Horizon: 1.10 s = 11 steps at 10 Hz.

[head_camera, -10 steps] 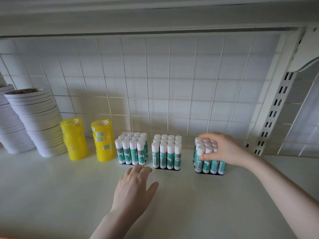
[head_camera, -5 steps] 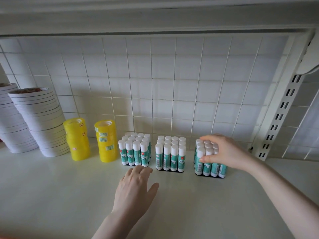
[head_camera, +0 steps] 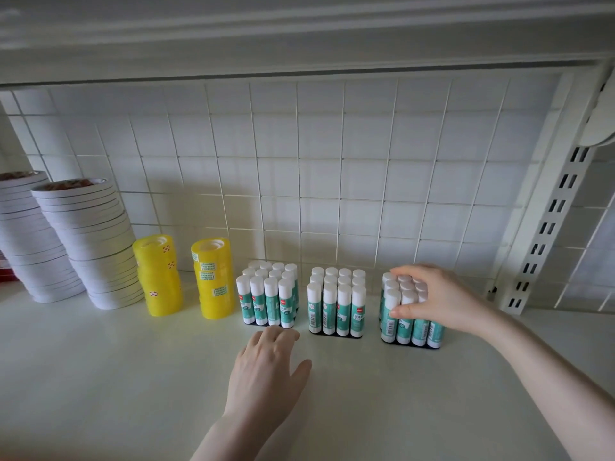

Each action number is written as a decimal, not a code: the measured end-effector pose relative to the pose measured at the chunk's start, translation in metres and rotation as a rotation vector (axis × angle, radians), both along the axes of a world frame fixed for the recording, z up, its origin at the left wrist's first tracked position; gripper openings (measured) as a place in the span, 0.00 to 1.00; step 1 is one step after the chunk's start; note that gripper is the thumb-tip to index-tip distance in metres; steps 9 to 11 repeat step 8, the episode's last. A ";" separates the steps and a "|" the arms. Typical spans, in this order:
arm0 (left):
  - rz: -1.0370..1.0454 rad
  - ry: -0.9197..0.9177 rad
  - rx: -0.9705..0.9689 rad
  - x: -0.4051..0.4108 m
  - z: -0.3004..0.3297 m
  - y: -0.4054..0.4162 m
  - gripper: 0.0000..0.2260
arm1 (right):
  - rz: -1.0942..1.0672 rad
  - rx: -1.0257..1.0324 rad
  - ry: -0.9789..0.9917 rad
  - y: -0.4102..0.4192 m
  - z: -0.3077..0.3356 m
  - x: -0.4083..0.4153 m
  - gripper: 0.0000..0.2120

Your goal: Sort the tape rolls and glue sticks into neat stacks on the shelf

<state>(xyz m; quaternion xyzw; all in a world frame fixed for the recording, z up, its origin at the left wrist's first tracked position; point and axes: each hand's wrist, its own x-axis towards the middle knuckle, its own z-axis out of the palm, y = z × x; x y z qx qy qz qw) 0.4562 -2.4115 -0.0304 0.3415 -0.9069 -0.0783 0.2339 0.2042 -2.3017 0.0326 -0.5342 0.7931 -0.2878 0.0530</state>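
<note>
Three blocks of green-and-white glue sticks stand upright in black trays on the white shelf (head_camera: 100, 377): a left block (head_camera: 268, 296), a middle block (head_camera: 337, 302) and a right block (head_camera: 404, 312). My right hand (head_camera: 436, 299) grips the right block from above and the right, thumb on its front sticks. My left hand (head_camera: 266, 371) rests flat on the shelf, fingertips just in front of the left block's tray. Two stacks of yellow tape rolls (head_camera: 158, 276) (head_camera: 213, 277) stand left of the glue. Two tall stacks of white tape rolls (head_camera: 91, 244) (head_camera: 30, 241) fill the far left.
A white wire grid (head_camera: 332, 181) backs the shelf. A slotted white upright (head_camera: 549, 227) rises at the right, behind the right block. The upper shelf's underside (head_camera: 299, 38) hangs low overhead. Something red (head_camera: 6, 271) peeks out at the far left edge.
My right hand with the right glue block sits slightly further from the middle block. My left hand has hardly moved. The view has shifted a little.
</note>
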 end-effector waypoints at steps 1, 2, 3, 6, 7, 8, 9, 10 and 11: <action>0.001 -0.005 0.008 0.000 0.000 0.000 0.20 | 0.002 -0.001 0.008 0.001 -0.002 0.000 0.31; 0.016 -0.021 -0.001 0.000 0.000 -0.001 0.20 | 0.002 0.000 0.049 0.002 -0.004 -0.001 0.34; 0.047 -0.038 -0.001 0.001 0.001 -0.003 0.21 | 0.013 -0.022 0.095 0.005 -0.007 0.000 0.35; 0.140 -0.031 -0.033 0.005 0.007 -0.009 0.20 | -0.072 -0.170 0.395 0.019 -0.013 0.015 0.24; 0.163 -0.036 -0.047 0.010 0.016 -0.008 0.20 | -0.110 -0.227 0.445 0.021 -0.013 0.026 0.19; 0.190 -0.035 -0.040 0.023 0.021 -0.014 0.20 | -0.137 -0.287 0.450 0.019 -0.017 0.042 0.16; 0.190 -0.035 -0.040 0.023 0.021 -0.014 0.20 | -0.137 -0.287 0.450 0.019 -0.017 0.042 0.16; 0.190 -0.035 -0.040 0.023 0.021 -0.014 0.20 | -0.137 -0.287 0.450 0.019 -0.017 0.042 0.16; 0.190 -0.035 -0.040 0.023 0.021 -0.014 0.20 | -0.137 -0.287 0.450 0.019 -0.017 0.042 0.16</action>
